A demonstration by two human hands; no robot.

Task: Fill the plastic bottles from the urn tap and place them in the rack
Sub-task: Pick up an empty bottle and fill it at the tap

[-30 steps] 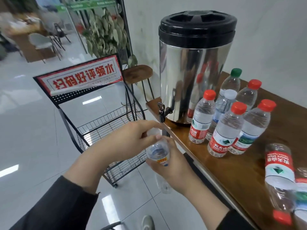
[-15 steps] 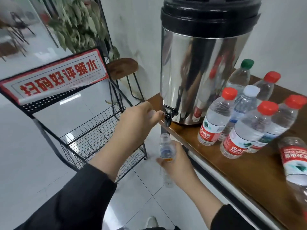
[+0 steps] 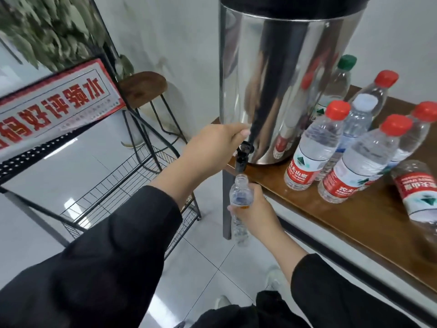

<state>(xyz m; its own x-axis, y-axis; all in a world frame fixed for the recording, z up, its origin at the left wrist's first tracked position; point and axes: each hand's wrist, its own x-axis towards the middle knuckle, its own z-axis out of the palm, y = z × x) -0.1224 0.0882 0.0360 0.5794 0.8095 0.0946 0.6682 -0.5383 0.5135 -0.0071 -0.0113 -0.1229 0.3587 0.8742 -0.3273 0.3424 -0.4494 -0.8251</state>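
A shiny steel urn [image 3: 279,79] stands on the corner of a wooden table [image 3: 335,209]. Its black tap [image 3: 243,155] juts over the table edge. My left hand [image 3: 212,145] has its fingers curled at the tap lever. My right hand [image 3: 253,209] grips an uncapped clear plastic bottle [image 3: 239,195] upright, its open mouth directly under the tap spout. No stream of water is visible. The black wire rack [image 3: 132,185] stands on the floor to the left, below my left arm.
Several capped bottles [image 3: 314,147] with red, white and green caps stand on the table right of the urn; one bottle [image 3: 418,192] lies on its side. A red-framed sign [image 3: 52,105] tops the rack. A wooden stool [image 3: 142,88] and leafy plants stand behind.
My left hand rose from the bottle's neck to the tap lever. My right hand lifted the open bottle until its mouth sat under the spout. The camera moved closer to the urn.
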